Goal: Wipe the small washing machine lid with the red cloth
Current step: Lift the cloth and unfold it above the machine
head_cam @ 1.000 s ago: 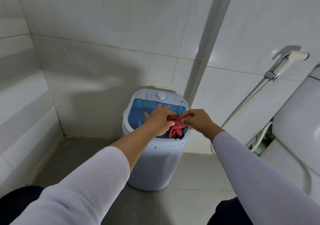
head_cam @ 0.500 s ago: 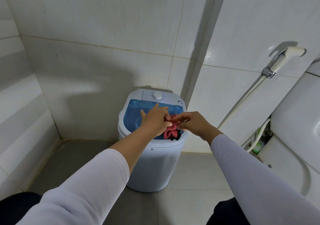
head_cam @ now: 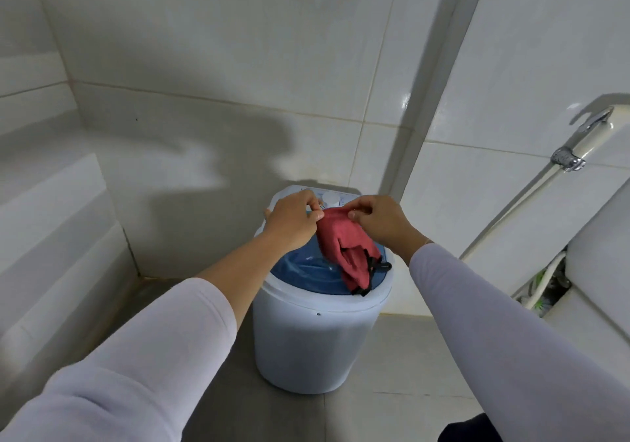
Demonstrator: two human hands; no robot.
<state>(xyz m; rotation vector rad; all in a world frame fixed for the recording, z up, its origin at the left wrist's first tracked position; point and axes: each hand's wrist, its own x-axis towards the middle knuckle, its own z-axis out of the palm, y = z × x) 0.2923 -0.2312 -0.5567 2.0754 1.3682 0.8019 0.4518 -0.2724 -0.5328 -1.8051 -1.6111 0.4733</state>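
A small white washing machine (head_cam: 313, 346) stands on the floor in the tiled corner. Its translucent blue lid (head_cam: 306, 273) is down, with a white dial (head_cam: 331, 198) on the panel behind it. The red cloth (head_cam: 344, 247), with a black strap at its lower edge, hangs above the lid's right side. My left hand (head_cam: 289, 223) pinches the cloth's upper left corner. My right hand (head_cam: 381, 221) pinches its upper right corner. The cloth's lower end rests near the lid's front right rim.
White tiled walls close in behind and on the left. A bidet sprayer with hose (head_cam: 572, 155) hangs on the right wall. A white toilet (head_cam: 600, 271) stands at the right edge. Grey floor tiles (head_cam: 392, 417) surround the machine.
Both hands have lifted the red cloth off the lid and spread its top edge between them. The view has moved closer to the machine.
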